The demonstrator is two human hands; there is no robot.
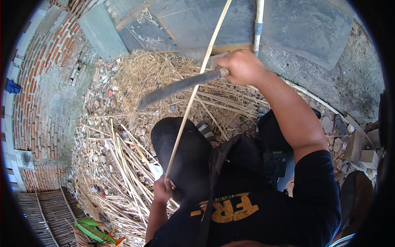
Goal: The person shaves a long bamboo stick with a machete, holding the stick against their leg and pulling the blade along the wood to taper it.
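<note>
And here's the right hand [243, 68] at 1 o'clock, fingers clamped around the handle of a big knife [175, 91], the blade reaching toward 8! Down at 7, the left hand [163, 190], its fingers closed on the low end of a long, pale stick [188, 109] that climbs past the middle to just after 12. Blade and stick cross above centre; whether they touch, can't tell! More sticks [131, 181] lie heaped at 8, straw [140, 78] spreads at 11, and a brick wall [45, 99] stands at 9.
</note>
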